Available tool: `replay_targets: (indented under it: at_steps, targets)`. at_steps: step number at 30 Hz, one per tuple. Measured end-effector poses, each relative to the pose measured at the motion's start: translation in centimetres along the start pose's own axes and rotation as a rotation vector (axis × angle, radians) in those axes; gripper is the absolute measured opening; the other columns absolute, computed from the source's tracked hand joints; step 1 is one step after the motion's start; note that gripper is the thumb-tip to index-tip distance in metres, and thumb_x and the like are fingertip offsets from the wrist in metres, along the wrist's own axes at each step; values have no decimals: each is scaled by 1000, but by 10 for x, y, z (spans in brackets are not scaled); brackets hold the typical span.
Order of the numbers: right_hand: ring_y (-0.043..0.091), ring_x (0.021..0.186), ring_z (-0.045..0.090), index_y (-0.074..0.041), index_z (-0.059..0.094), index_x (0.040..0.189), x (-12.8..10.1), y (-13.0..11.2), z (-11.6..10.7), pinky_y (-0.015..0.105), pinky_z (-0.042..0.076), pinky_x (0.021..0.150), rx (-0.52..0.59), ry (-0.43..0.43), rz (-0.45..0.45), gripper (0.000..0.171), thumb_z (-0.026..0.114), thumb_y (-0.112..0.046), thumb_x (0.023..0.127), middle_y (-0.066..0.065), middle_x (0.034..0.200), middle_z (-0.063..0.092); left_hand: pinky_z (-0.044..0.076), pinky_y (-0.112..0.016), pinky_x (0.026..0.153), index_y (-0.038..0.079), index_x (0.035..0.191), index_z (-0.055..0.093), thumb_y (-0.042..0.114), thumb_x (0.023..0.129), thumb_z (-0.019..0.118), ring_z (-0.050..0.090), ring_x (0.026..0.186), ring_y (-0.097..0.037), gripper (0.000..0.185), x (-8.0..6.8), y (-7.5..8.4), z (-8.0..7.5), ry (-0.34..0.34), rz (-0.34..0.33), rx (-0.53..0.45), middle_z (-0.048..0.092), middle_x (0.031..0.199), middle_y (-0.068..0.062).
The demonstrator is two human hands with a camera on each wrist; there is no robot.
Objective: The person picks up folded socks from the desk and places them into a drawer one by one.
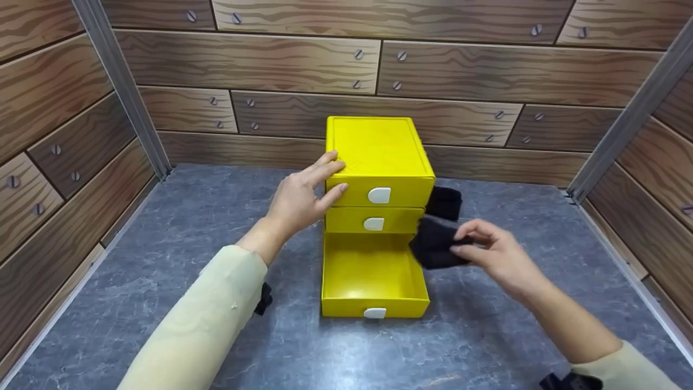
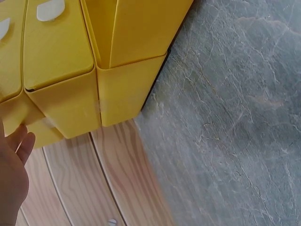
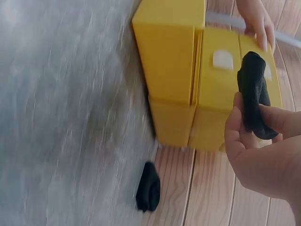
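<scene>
A yellow three-drawer box (image 1: 379, 143) stands in the middle, its bottom drawer (image 1: 373, 306) pulled out with nothing visible inside. Against the box's upper left side and front edge rests my left hand (image 1: 303, 197), fingers extended; the left wrist view catches only part of that hand (image 2: 14, 174). My right hand (image 1: 501, 257) pinches a folded black sock (image 1: 437, 244) between thumb and fingers, beside the pulled-out drawer's right wall. The right wrist view shows this sock (image 3: 254, 89) bunched in the fingers. Another black sock (image 1: 445, 202) lies on the table, right of the box.
The grey marbled tabletop (image 1: 216, 227) surrounds the box. Wood-patterned panels (image 1: 270, 59) close off the back and both sides, with metal posts (image 1: 135, 86) at the corners. The upper two drawers (image 1: 346, 219) are closed and bear white handles.
</scene>
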State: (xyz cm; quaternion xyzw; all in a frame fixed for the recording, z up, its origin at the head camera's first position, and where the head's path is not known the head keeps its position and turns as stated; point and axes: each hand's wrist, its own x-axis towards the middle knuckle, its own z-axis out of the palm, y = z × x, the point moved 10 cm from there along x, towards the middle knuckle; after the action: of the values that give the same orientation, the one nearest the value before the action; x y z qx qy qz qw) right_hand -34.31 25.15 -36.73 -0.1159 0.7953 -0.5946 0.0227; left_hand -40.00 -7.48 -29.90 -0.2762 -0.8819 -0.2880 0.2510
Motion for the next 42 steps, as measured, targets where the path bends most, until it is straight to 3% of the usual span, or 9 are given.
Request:
replay_targets:
  at_steps: [8, 15, 23, 26, 33, 42]
  targets:
    - [25, 105, 67, 0, 67, 112, 3, -6, 53, 30, 59, 82, -75, -60, 14, 22, 79, -7, 95, 12, 115, 73, 56, -46, 103, 20, 151, 62, 45, 108, 63, 76, 104, -29, 50, 0, 0, 0, 1, 10, 9, 47, 164, 2]
    - [24, 96, 65, -3, 71, 108, 14, -13, 94, 30, 55, 80, -132, -108, -50, 18, 80, -8, 93, 10, 106, 73, 59, -45, 97, 20, 151, 62, 45, 107, 63, 72, 72, -26, 50, 0, 0, 0, 9, 11, 9, 48, 163, 2]
    - [28, 106, 62, -8, 73, 105, 24, -9, 127, 36, 51, 86, -191, -162, -51, 13, 80, -10, 94, 7, 109, 72, 57, -42, 101, 21, 151, 62, 47, 107, 63, 76, 104, -27, 51, 0, -1, 0, 6, 2, 5, 47, 164, 3]
    - [27, 106, 60, -10, 73, 105, 26, -4, 138, 35, 50, 86, -197, -197, -13, 12, 80, -11, 95, 7, 109, 68, 58, -42, 99, 21, 151, 62, 47, 107, 63, 76, 103, -26, 51, -1, -1, 0, 7, 2, 3, 47, 164, 3]
    - [20, 84, 58, -4, 74, 109, 31, 9, 158, 29, 51, 70, -138, -296, 61, 16, 79, -9, 95, 7, 101, 65, 61, -42, 94, 21, 152, 62, 47, 107, 63, 76, 89, -25, 52, -1, -1, 0, 0, 2, 9, 47, 164, 4]
    - [15, 83, 62, 0, 75, 115, 29, 21, 176, 27, 56, 72, -123, -431, 127, 21, 76, -6, 95, 6, 99, 72, 57, -42, 102, 21, 152, 62, 47, 107, 63, 75, 107, -27, 52, 0, -2, 1, -6, -9, 14, 46, 164, 4]
